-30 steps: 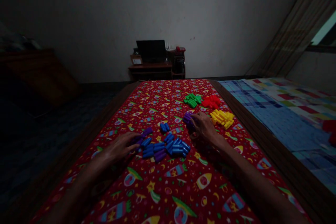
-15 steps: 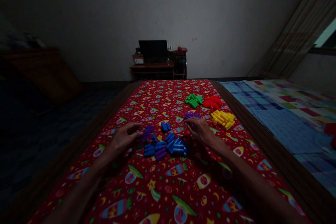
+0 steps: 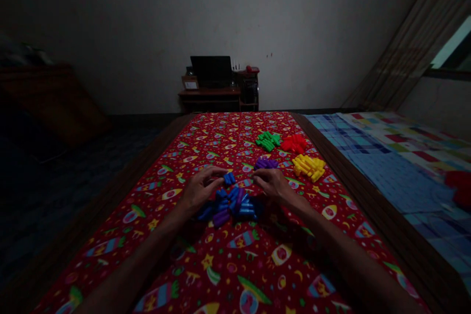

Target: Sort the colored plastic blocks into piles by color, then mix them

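Several small blue plastic tubes [image 3: 246, 210] lie heaped on a red patterned cloth, with purple pieces [image 3: 221, 218] among them. My left hand [image 3: 201, 187] reaches over the heap's left side. Its thumb and fingers are apart beside a pair of blue tubes [image 3: 229, 178], and contact is hard to tell. Just in front of a purple pile [image 3: 266, 163] is my right hand [image 3: 273, 184], its fingers loosely curved and nothing visible in them. My left hand hides part of the heap.
Green pieces [image 3: 268, 141], red pieces [image 3: 294, 143] and yellow pieces [image 3: 309, 167] form separate piles at the right. The printed cloth [image 3: 235, 279] covers a long table. Behind stands a desk with a dark monitor [image 3: 211, 71]. Checked bedding [image 3: 349, 147] is at the right.
My left hand has moved right, to the pair of blue tubes. A purple piece now shows on top of the blue heap. My right hand has shifted slightly left; the view has turned slightly.
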### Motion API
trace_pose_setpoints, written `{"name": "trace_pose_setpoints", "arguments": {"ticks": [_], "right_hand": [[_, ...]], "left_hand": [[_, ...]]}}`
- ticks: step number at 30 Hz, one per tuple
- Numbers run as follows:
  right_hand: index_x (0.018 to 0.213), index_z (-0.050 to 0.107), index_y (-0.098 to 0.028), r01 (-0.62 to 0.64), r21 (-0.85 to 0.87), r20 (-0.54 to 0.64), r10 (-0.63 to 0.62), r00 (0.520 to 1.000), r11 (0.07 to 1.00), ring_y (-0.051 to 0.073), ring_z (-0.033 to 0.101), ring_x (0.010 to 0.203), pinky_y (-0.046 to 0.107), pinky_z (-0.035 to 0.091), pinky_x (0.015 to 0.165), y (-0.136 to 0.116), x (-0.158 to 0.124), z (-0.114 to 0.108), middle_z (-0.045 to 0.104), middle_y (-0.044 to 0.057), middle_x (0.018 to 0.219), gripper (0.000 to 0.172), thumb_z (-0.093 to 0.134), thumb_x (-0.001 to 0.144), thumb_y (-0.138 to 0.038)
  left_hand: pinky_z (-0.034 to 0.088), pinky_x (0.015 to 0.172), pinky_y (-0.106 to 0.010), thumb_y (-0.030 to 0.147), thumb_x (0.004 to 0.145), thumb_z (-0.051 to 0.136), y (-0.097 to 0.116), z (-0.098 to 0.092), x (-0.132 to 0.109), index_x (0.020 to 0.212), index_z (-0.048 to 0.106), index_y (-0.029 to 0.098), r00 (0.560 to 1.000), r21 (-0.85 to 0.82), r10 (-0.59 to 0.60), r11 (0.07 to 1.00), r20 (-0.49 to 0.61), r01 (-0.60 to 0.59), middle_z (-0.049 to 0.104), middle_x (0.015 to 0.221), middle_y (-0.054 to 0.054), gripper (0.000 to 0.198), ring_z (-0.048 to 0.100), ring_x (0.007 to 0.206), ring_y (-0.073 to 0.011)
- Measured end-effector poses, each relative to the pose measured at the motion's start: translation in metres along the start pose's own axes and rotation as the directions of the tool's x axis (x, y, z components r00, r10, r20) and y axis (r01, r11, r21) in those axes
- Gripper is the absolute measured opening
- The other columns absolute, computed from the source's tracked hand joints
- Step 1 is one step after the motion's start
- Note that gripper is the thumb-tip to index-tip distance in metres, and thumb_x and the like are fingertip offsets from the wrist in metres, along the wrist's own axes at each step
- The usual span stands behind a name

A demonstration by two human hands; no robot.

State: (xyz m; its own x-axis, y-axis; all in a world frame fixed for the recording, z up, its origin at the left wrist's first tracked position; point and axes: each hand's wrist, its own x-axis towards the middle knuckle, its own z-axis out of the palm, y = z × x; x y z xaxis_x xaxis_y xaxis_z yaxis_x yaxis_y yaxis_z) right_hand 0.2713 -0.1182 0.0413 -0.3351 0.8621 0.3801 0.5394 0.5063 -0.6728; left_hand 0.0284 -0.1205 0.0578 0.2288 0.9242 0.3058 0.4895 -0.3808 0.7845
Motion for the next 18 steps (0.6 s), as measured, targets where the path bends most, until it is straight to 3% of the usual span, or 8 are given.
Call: {"name": "trace_pose_setpoints", "arguments": {"ticks": [4, 7, 9, 11, 13, 15, 18], "right_hand": [[0.082, 0.073, -0.013, -0.022, -0.135, 0.004, 0.023, 1.000, 0.991, 0.013, 0.058, 0.060, 0.022, 0.038, 0.059, 0.010, 0.003, -0.010, 0.068, 0.004, 0.069, 0.026, 0.050, 0.089, -0.021], [0.101, 0.070, -0.015, 0.137, -0.102, 0.180, -0.117, 0.977, 0.985, 0.015, 0.063, 0.074, 0.024, 0.044, 0.067, -0.004, -0.005, -0.005, 0.071, 0.007, 0.087, 0.026, 0.052, 0.092, -0.031], [0.114, 0.065, -0.017, 0.297, -0.060, 0.371, -0.255, 0.893, 0.953, 0.017, 0.063, 0.086, 0.025, 0.047, 0.074, -0.016, -0.016, 0.003, 0.069, 0.009, 0.100, 0.033, 0.058, 0.090, -0.038], [0.122, 0.061, -0.020, 0.416, -0.069, 0.482, -0.335, 0.810, 0.907, 0.020, 0.061, 0.100, 0.030, 0.047, 0.084, -0.026, -0.028, 0.012, 0.065, 0.011, 0.113, 0.043, 0.064, 0.086, -0.043], [0.127, 0.057, -0.023, 0.469, -0.141, 0.477, -0.355, 0.804, 0.872, 0.024, 0.054, 0.114, 0.037, 0.045, 0.095, -0.030, -0.040, 0.019, 0.058, 0.013, 0.125, 0.046, 0.064, 0.086, -0.041], [0.130, 0.054, -0.024, 0.470, -0.216, 0.417, -0.355, 0.837, 0.856, 0.026, 0.046, 0.124, 0.042, 0.040, 0.102, -0.034, -0.047, 0.022, 0.051, 0.014, 0.135, 0.043, 0.061, 0.089, -0.035], [0.129, 0.054, -0.024, 0.481, -0.234, 0.389, -0.372, 0.843, 0.845, 0.024, 0.047, 0.122, 0.041, 0.041, 0.101, -0.046, -0.048, 0.021, 0.051, 0.013, 0.136, 0.036, 0.054, 0.093, -0.030]], "left_hand": [[0.053, 0.087, -0.038, 0.049, 0.080, 0.052, -0.032, -0.026, 0.006, 0.099, 0.069, 0.020, 1.000, 0.210, -0.031, 0.977, 0.006, 0.029, 0.069, 0.108, -0.009, 0.039, 0.064, 0.099, -0.0248], [0.050, 0.091, -0.041, 0.047, 0.076, 0.054, -0.065, -0.038, 0.005, 0.103, 0.069, 0.020, 0.994, 0.343, -0.046, 0.939, 0.102, 0.008, 0.069, 0.109, -0.011, 0.041, 0.063, 0.102, -0.0275], [0.049, 0.093, -0.041, 0.045, 0.074, 0.055, -0.084, -0.039, 0.003, 0.107, 0.068, 0.019, 0.987, 0.373, -0.024, 0.927, 0.156, -0.036, 0.068, 0.112, -0.013, 0.044, 0.062, 0.105, -0.0284], [0.046, 0.096, -0.042, 0.042, 0.076, 0.052, -0.097, -0.037, -0.001, 0.113, 0.065, 0.018, 0.986, 0.392, 0.003, 0.917, 0.167, -0.070, 0.066, 0.116, -0.013, 0.046, 0.059, 0.110, -0.0278], [0.044, 0.099, -0.043, 0.038, 0.079, 0.048, -0.101, -0.034, -0.004, 0.117, 0.063, 0.019, 0.988, 0.423, 0.007, 0.903, 0.153, -0.072, 0.064, 0.119, -0.012, 0.045, 0.058, 0.113, -0.0273], [0.043, 0.100, -0.043, 0.036, 0.080, 0.046, -0.100, -0.031, -0.004, 0.116, 0.063, 0.018, 0.990, 0.455, -0.002, 0.888, 0.140, -0.063, 0.064, 0.119, -0.013, 0.044, 0.057, 0.113, -0.0276], [0.044, 0.099, -0.042, 0.039, 0.082, 0.046, -0.095, -0.030, -0.003, 0.112, 0.064, 0.018, 0.994, 0.471, 0.019, 0.879, 0.111, -0.070, 0.064, 0.115, -0.013, 0.041, 0.058, 0.111, -0.0275]]}}
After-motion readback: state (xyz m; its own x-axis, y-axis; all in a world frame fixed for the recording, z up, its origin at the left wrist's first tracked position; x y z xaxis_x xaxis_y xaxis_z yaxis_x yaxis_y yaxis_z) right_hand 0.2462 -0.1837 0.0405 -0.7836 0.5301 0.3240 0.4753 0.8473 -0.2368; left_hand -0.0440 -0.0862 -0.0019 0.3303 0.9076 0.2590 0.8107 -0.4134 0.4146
